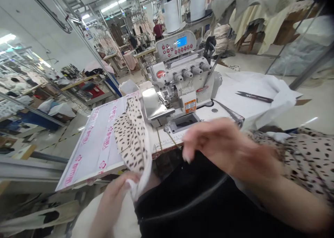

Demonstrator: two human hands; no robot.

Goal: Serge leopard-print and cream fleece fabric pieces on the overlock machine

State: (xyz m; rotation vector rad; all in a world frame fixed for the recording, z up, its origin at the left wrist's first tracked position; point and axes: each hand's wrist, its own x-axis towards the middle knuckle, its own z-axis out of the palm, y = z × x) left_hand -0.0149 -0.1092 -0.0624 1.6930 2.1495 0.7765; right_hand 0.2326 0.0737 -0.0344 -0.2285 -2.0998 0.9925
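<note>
My left hand [116, 193] is closed on the white edge of a spotted fabric piece [132, 137], low at the front of the table. The cream piece with dark spots runs up from my fingers onto the table, left of an overlock sewing machine [180, 81]. My right hand [221, 149], somewhat blurred, hangs in the air in front of the machine. Its fingers are loosely bent and apart, and nothing shows in them. The machine's shiny metal plate [155, 104] lies beside the fabric's upper end.
Thread snips [254, 96] lie on white cloth [235, 83] to the machine's right. More spotted fabric [308, 154] is heaped at my right. White thread cones [172, 15] stand behind the machine. The tabletop [96, 133] on the left has pink print. A person [158, 29] is far back.
</note>
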